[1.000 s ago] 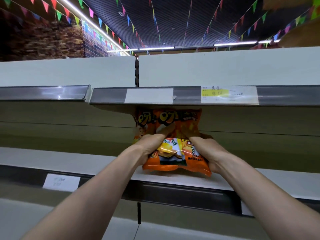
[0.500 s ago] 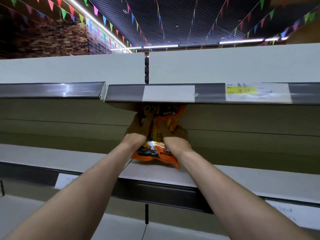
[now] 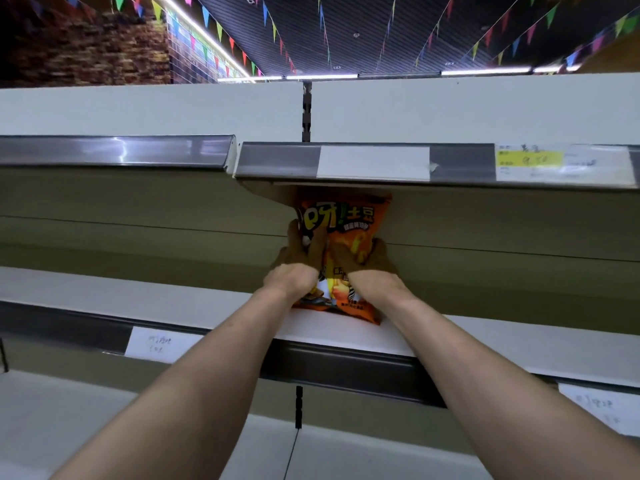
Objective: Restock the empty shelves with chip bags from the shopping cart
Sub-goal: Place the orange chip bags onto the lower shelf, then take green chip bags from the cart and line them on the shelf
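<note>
An orange chip bag (image 3: 349, 230) stands upright on the white middle shelf (image 3: 519, 344), deep against the beige back panel, its top just under the shelf above. My left hand (image 3: 299, 261) grips the bag's left side with fingers curled on its front. My right hand (image 3: 367, 268) grips its right side the same way. Both forearms reach in from the bottom of the view. The shopping cart is out of sight.
The upper shelf's grey price rail (image 3: 367, 164) with a blank white label and a yellow tag (image 3: 528, 159) overhangs the bag. A lower shelf (image 3: 69, 410) runs below. Paper labels (image 3: 161, 344) sit on the middle rail. Coloured pennants hang from the ceiling.
Both hands have pushed the bag deeper onto the shelf and stood it more upright against the back panel. Its printed top now shows above my hands.
</note>
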